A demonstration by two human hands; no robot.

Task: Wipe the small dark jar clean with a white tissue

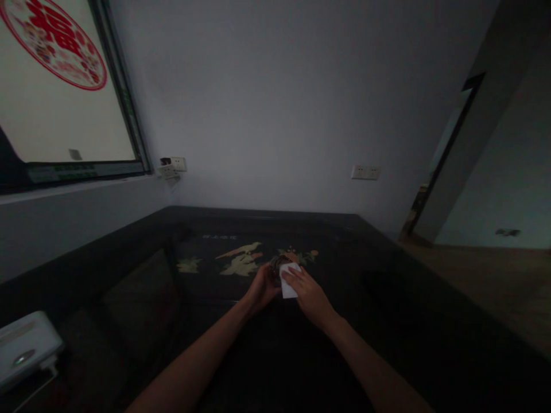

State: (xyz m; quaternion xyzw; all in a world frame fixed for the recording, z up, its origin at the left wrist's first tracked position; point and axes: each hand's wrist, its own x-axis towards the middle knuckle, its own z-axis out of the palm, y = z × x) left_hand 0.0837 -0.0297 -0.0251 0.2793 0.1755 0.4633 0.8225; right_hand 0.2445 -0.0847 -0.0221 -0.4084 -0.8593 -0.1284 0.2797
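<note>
Over the dark glossy tabletop (258,350), my left hand (263,288) is wrapped round the left side of a small dark, roundish object (278,264) that looks like glass; its exact kind is too dim to tell. My right hand (310,293) pinches a white sheet (290,288), a tissue or cloth, and presses it to the right side of that object. Both hands are close together in front of my body. The sheet and the fingers hide part of the object.
A picture of a bird and flowers (241,259) decorates the tabletop beyond my hands. At the near left stands a white device (28,347) with a cable. Wall sockets (365,172) sit above the table's back edge. A window (64,115) is at the left.
</note>
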